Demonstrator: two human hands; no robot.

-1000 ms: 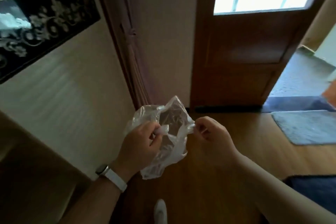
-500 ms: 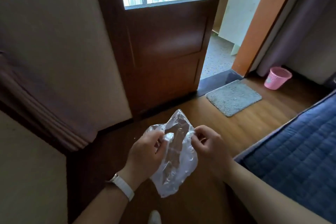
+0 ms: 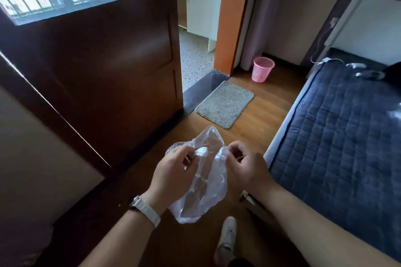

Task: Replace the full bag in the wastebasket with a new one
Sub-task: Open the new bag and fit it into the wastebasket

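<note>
1. While both hands work at chest height over the wooden floor point(image 3: 256, 115), a clear plastic bag point(image 3: 206, 182) hangs crumpled between them, its lower end drooping toward a white shoe point(image 3: 227, 236).
2. Left hand point(image 3: 173, 175), a white watch point(image 3: 145, 210) on its wrist, has thumb and fingers pinched closed on the bag's upper left edge.
3. Right hand point(image 3: 245, 165) has its fingers curled tight on the bag's upper right edge; the film between the two grips is bunched, its mouth barely parted.
4. Well apart from the hands, a pink mesh wastebasket point(image 3: 262, 69) stands upright on the floor's far edge, near an orange wall post point(image 3: 230, 15) and a grey curtain point(image 3: 256, 17). Whether it holds a bag cannot be told.
5. Between hands and wastebasket lies a grey doormat point(image 3: 224, 104), set against the threshold beside an open brown door point(image 3: 97, 67).
6. Along the floor's right edge runs a bed with a dark blue quilt point(image 3: 338, 128), narrowing the bare strip of floor leading to the basket.
</note>
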